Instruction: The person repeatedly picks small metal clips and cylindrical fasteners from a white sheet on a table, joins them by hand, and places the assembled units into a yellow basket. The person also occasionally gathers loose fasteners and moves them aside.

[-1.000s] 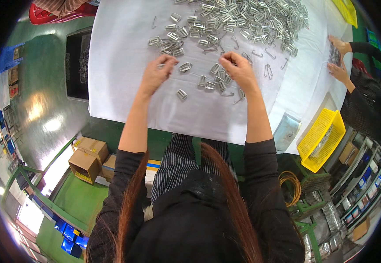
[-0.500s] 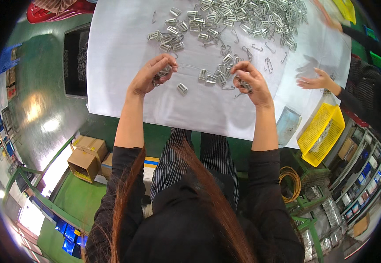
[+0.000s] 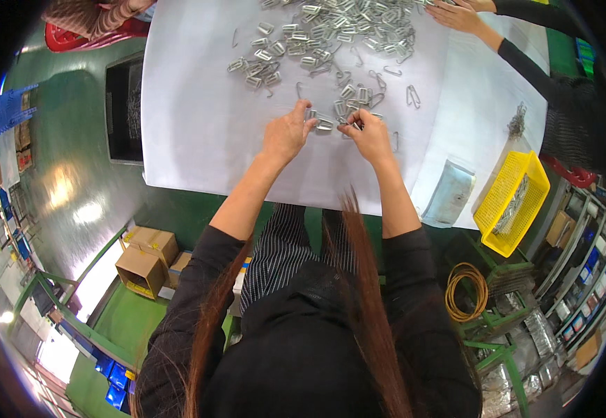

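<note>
My left hand (image 3: 288, 132) rests low over the white table, thumb and forefinger apart on either side of a silver metal buckle (image 3: 324, 125) and its neighbour. Just right of it, my right hand (image 3: 369, 136) has thumb and fingertips pinched together; some metal shows there, but its shape is mostly hidden. Several more slotted buckles (image 3: 347, 92) lie beyond my fingertips. A large heap of the same buckles (image 3: 359, 28) spreads across the far side, with bent wire hooks (image 3: 413, 96) loose around it.
A co-worker's hands (image 3: 460, 15) reach to the heap from the far right. Along the right edge stand a yellow basket (image 3: 487, 209) holding metal pieces and a flat pale blue packet (image 3: 449, 194). Another person's arm shows top left. A black tray (image 3: 123, 108) lies left of the table.
Both my hands have come inward toward each other and down to the buckles. The buckles seen in my hands are no longer visible there. The co-worker's near hand has moved to the heap.
</note>
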Demonstrator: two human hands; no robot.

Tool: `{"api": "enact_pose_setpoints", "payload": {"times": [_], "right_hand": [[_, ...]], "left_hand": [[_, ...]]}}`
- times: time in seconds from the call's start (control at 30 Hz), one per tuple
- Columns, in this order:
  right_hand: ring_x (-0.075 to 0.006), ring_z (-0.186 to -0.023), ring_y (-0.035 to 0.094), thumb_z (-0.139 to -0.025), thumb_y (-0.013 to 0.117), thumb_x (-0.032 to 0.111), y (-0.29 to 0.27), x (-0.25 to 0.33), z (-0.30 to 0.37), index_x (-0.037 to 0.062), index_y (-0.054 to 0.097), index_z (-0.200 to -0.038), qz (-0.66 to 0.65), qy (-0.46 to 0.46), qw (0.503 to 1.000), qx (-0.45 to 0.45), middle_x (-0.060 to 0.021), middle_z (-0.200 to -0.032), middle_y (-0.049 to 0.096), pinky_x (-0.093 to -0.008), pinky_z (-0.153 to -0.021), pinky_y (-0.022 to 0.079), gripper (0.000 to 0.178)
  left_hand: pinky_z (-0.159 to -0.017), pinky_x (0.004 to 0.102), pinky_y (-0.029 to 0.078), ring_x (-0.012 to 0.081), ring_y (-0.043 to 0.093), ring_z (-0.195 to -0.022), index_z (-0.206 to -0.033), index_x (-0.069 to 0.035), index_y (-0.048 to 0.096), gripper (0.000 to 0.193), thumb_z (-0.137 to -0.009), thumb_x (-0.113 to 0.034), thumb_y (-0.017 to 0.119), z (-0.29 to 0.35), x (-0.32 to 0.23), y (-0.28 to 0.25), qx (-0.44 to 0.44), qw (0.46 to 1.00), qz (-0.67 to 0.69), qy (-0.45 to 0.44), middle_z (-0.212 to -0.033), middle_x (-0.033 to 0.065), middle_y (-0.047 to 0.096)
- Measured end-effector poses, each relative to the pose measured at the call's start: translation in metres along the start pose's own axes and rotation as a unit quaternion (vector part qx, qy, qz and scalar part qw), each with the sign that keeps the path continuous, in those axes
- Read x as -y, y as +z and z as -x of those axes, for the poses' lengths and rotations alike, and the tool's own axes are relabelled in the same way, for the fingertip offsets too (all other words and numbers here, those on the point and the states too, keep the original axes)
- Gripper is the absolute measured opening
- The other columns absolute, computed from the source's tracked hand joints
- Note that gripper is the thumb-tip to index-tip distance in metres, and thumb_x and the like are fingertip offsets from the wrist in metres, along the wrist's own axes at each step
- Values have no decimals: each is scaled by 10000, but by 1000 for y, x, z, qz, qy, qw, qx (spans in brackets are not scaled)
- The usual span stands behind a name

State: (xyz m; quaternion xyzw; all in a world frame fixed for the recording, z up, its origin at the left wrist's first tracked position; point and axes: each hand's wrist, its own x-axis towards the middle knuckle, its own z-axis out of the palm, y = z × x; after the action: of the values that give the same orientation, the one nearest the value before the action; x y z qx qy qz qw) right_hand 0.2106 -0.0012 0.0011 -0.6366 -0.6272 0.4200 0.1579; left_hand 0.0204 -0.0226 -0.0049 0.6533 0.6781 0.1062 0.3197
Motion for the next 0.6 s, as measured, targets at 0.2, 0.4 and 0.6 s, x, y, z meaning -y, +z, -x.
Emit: {"api": "enact_pose_setpoints", "payload": {"times": [0.2, 0.4, 0.6], "right_hand": [[-26, -450, 388, -750, 713, 138, -79, -29, 49, 64, 571, -795, -446, 202, 871, 25, 53, -588, 480, -185, -395, 261, 166], [-22, -416, 343, -739, 720, 129, -210, -100, 145, 92, 555, -787, -504, 205, 819, -181, 58, -569, 461, -189, -381, 230, 176], [-122, -586, 510, -731, 723, 201, -324, -229, 212, 91, 581, -889, -230, 219, 856, -408, -14, -679, 557, -257, -493, 372, 239]], "left_hand": [[-646, 481, 451, 383, 599, -752, -1015, -61, 486, 293, -837, -287, 540, -20, 2, 15, 37, 996, -75, -39, -765, 183, 622], [-658, 443, 446, 366, 596, -784, -937, -54, 524, 314, -829, -345, 570, -22, 17, 17, -2, 994, -105, -10, -807, 178, 629], [-648, 438, 448, 372, 597, -778, -961, -65, 505, 325, -822, -345, 594, 2, 9, 40, -23, 990, -114, -73, -804, 182, 630]]}}
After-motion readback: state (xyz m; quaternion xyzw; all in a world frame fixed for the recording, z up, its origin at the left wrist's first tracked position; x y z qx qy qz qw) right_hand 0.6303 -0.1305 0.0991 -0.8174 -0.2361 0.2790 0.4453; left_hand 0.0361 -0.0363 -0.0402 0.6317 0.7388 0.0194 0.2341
